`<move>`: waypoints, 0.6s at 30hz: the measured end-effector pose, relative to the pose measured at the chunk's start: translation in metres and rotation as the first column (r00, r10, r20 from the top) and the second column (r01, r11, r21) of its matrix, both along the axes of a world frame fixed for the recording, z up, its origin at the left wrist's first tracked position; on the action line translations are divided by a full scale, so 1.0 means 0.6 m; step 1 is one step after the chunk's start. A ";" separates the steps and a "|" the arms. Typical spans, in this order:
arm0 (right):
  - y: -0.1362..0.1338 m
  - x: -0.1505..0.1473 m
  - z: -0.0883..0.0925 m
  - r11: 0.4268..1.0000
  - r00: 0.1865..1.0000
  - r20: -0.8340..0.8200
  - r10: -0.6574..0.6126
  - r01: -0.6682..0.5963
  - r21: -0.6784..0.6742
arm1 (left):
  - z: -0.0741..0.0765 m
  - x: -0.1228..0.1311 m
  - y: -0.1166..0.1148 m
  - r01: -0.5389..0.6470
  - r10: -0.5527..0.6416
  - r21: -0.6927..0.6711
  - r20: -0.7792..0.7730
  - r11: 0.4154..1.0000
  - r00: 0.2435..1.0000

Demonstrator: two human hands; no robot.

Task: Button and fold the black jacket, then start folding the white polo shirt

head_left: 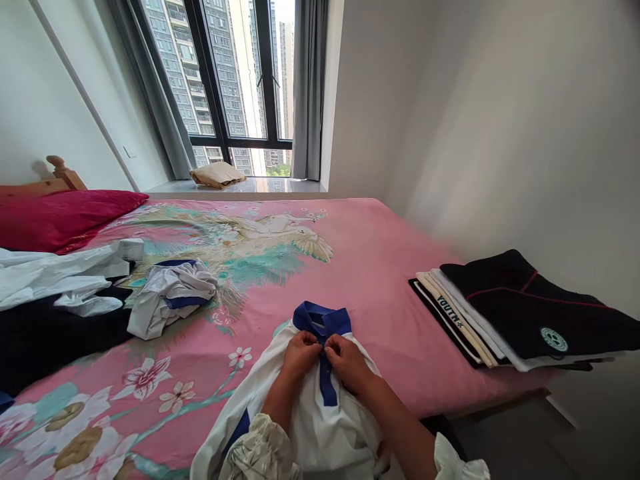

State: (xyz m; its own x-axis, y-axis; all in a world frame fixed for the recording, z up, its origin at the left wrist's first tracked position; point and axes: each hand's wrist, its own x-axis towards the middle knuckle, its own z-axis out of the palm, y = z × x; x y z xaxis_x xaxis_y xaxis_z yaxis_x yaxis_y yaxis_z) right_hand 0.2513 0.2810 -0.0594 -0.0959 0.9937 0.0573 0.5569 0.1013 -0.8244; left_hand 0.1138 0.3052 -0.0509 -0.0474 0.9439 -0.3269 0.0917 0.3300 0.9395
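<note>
A white polo shirt [313,433] with a blue collar and blue button placket lies spread face up at the near edge of the bed, collar pointing away from me. My left hand [301,357] pinches the left side of the placket just under the collar. Opposite it, my right hand [346,360] pinches the right side, the fingertips of both hands almost meeting. Any button between them is hidden by the fingers. Blue shows on the shirt's left side panel, near my left sleeve.
A stack of folded clothes [500,320], a black one on top, sits at the bed's right edge. Left of the shirt lie a crumpled white-and-blue garment [173,293] and loose white and black clothes [60,280]. Beyond are a red pillow [70,217] and a folded beige cloth [217,175] on the windowsill.
</note>
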 end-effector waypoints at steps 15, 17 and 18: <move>-0.001 -0.013 0.006 0.998 0.992 0.121 -0.037 0.030 0.055 | 0.024 0.001 0.003 0.043 -0.046 -0.112 -0.021 0.993 0.999; -0.003 -0.015 0.006 0.997 0.991 0.130 -0.041 0.032 0.070 | 0.022 0.003 0.004 0.022 -0.025 -0.107 -0.026 0.994 0.999; -0.004 -0.015 0.005 0.997 0.990 0.134 -0.042 0.032 0.077 | 0.021 0.003 0.004 0.010 -0.012 -0.104 -0.021 0.995 1.000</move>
